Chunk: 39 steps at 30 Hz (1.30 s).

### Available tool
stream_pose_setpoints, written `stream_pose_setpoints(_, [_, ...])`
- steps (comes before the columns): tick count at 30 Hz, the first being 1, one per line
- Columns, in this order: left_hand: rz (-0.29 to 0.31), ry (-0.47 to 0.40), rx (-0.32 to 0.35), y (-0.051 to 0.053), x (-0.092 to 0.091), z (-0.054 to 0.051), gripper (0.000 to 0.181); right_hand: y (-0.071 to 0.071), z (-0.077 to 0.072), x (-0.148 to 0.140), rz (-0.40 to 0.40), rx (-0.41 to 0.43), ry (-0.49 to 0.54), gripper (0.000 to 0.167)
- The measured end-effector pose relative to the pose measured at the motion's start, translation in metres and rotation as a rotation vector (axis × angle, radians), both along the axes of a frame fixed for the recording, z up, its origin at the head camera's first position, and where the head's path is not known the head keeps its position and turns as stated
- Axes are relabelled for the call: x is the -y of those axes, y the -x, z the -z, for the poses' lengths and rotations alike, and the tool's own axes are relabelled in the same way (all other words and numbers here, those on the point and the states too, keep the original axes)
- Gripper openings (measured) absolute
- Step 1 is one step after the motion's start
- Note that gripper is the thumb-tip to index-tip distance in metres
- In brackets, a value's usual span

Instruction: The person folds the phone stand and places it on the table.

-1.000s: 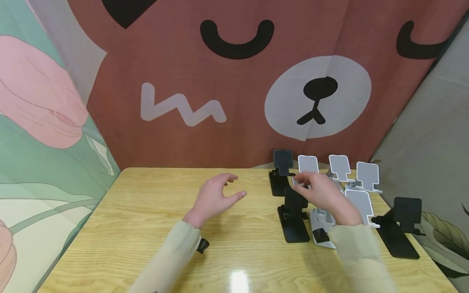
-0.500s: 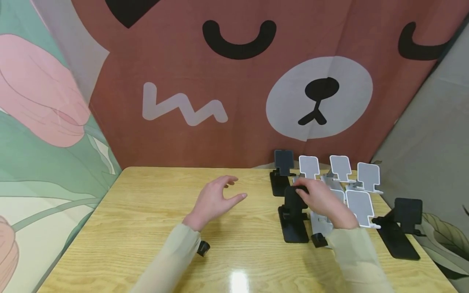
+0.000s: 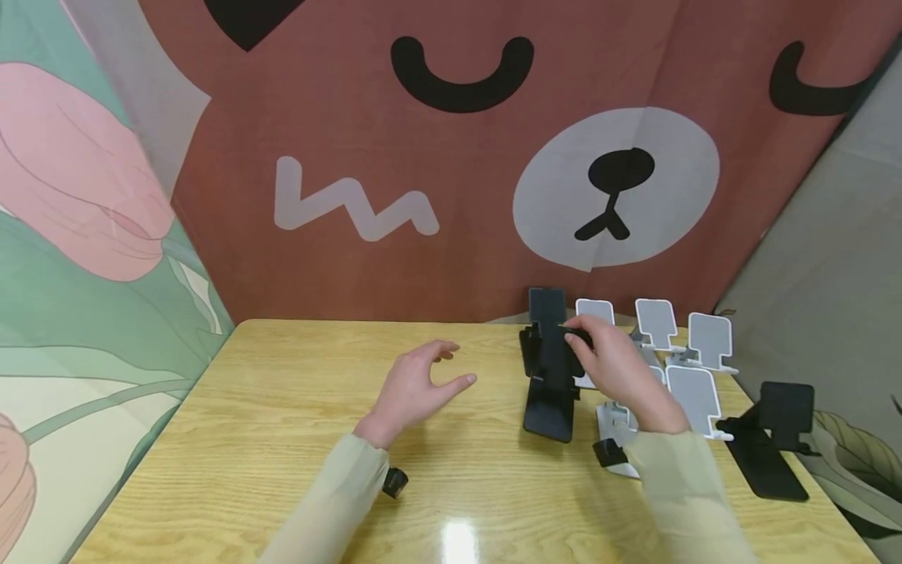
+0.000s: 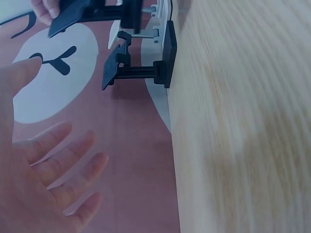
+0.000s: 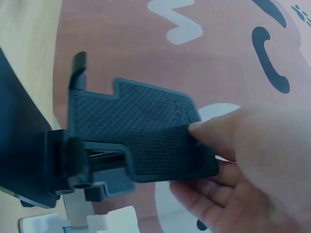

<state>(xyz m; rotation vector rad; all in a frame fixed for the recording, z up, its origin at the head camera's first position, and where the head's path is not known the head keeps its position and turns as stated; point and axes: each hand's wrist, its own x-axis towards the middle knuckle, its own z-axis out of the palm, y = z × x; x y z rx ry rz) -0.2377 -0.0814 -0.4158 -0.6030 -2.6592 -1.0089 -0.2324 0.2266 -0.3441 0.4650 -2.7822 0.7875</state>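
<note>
My right hand [image 3: 623, 372] grips a black phone stand [image 3: 550, 411] by the top of its plate, thumb on one face and fingers behind. The right wrist view shows the stand's textured plate [image 5: 146, 128] with two small lips at its lower end. The held stand hangs above the table, its base tilted. Behind it, a second black phone stand [image 4: 138, 72] stands upright near the table's back edge, partly covered in the head view. My left hand [image 3: 412, 388] hovers to the left with relaxed, spread fingers and holds nothing.
Several white phone stands [image 3: 693, 395] stand grouped at the back right, some partly hidden by my right hand. Another black phone stand [image 3: 764, 462] sits by the right edge of the wooden table [image 3: 296, 439]. A printed cloth [image 3: 331, 274] hangs behind the table.
My right hand took hold of the front black phone stand and raised it off the table, shifting it back and slightly left toward the rear black stand. The left hand stays nearly still.
</note>
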Motion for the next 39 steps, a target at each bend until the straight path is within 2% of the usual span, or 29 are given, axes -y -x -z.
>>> stream_pose_setpoints(9, [0.017,-0.047,0.084,-0.004,-0.004,0.002,0.068,0.000,-0.016,0.013,0.015,-0.049,0.052,0.026])
stream_pose_setpoints(15, [0.045,-0.076,0.142,-0.009,-0.012,0.008,0.074,-0.004,-0.027,0.026,-0.019,-0.081,0.083,0.025])
stream_pose_setpoints(19, [0.093,-0.152,0.233,-0.013,-0.018,0.008,0.075,-0.007,-0.033,0.034,-0.044,-0.111,0.114,0.025])
stream_pose_setpoints(24, [0.149,-0.233,0.346,-0.015,-0.026,0.005,0.073,-0.006,-0.036,0.046,-0.116,-0.174,0.164,0.021])
stream_pose_setpoints(30, [0.198,-0.327,0.415,-0.018,-0.032,0.003,0.066,-0.006,-0.037,0.060,-0.171,-0.221,0.190,0.016])
stream_pose_setpoints(35, [0.225,-0.442,0.482,-0.021,-0.037,0.004,0.055,-0.006,-0.039,0.069,-0.196,-0.207,0.212,0.016])
stream_pose_setpoints(39, [0.254,-0.563,0.497,-0.020,-0.039,0.008,0.049,-0.007,-0.040,0.073,-0.208,-0.186,0.234,0.016])
